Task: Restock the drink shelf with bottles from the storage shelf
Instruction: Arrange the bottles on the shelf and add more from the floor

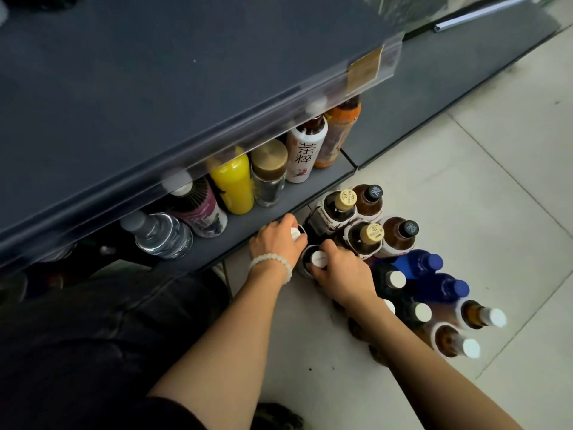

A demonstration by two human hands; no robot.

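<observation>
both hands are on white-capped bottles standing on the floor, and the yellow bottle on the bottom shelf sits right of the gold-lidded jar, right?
Not quite. In the head view the yellow bottle sits left of the gold-lidded jar. The rest holds: the left hand and right hand are on white-capped bottles on the floor.
</observation>
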